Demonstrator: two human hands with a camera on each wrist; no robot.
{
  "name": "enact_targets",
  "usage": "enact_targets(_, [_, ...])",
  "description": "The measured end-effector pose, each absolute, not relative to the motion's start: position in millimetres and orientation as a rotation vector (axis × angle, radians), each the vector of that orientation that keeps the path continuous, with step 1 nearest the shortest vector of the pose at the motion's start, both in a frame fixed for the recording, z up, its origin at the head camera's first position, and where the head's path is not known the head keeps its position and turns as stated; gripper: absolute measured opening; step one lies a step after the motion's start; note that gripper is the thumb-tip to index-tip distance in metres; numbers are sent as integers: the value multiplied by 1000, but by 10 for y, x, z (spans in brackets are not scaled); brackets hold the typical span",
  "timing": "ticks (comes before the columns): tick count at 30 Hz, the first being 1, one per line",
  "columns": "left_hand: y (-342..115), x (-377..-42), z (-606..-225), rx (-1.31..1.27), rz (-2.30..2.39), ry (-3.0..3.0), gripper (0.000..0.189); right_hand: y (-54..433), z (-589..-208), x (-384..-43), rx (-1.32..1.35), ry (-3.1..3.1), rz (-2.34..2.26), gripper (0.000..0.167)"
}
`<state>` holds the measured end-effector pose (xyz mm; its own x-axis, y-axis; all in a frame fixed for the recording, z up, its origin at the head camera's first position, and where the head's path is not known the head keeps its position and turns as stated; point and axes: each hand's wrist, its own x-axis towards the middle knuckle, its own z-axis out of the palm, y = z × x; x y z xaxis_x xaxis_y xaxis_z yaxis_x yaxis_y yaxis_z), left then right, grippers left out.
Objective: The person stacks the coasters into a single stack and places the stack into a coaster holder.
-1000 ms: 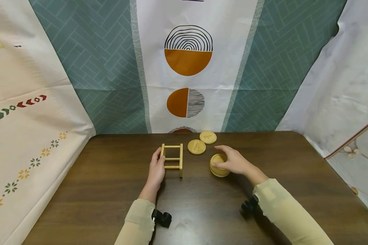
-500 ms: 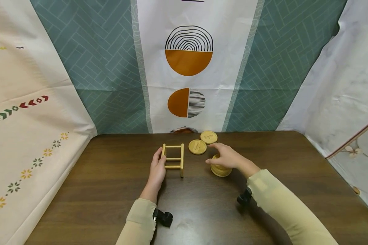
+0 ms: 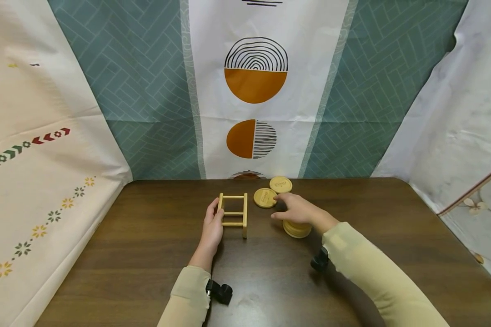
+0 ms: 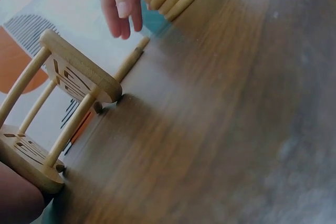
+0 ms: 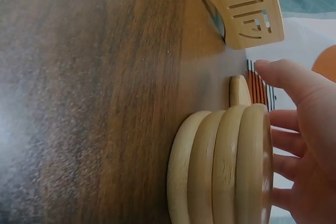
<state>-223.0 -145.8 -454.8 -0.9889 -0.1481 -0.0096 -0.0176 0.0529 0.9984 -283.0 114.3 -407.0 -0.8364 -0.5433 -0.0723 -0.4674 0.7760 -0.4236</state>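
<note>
My left hand [image 3: 211, 230] grips the left side of a small wooden coaster holder [image 3: 245, 213], which stands on the table; its carved end panel [image 4: 81, 66] shows in the left wrist view. Over a stack of round wooden coasters [image 3: 297, 231] is my right hand [image 3: 298, 211], thumb and fingers spread apart with nothing between them. Its fingertips reach the right edge of a loose coaster [image 3: 264, 198] in the head view; whether they touch it I cannot tell. A second loose coaster [image 3: 281, 183] lies just behind. The stack's edges [image 5: 226, 166] fill the lower right wrist view.
The dark wooden table [image 3: 155, 254] ends at the back against a patterned cloth [image 3: 147, 91]. White cloths hang on the left [image 3: 45, 190] and right [image 3: 446, 113]. Both wrists carry small black cameras.
My right hand has moved left and slightly away from me, across the coaster stack toward the loose coasters. The left hand keeps hold of the holder in place. The head view has shifted slightly.
</note>
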Motion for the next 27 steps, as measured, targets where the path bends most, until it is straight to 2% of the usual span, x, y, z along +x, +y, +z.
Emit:
enact_targets(12, [-1451, -2213, -4466, 177, -2147, -2201, 50, 1014, -4087, -2883, -767, 2731, -411, 62])
enact_targets(27, [-1430, -2218, -4531, 192, -2089, -2174, 50, 953, -4117, -2868, -727, 2710, -282, 67])
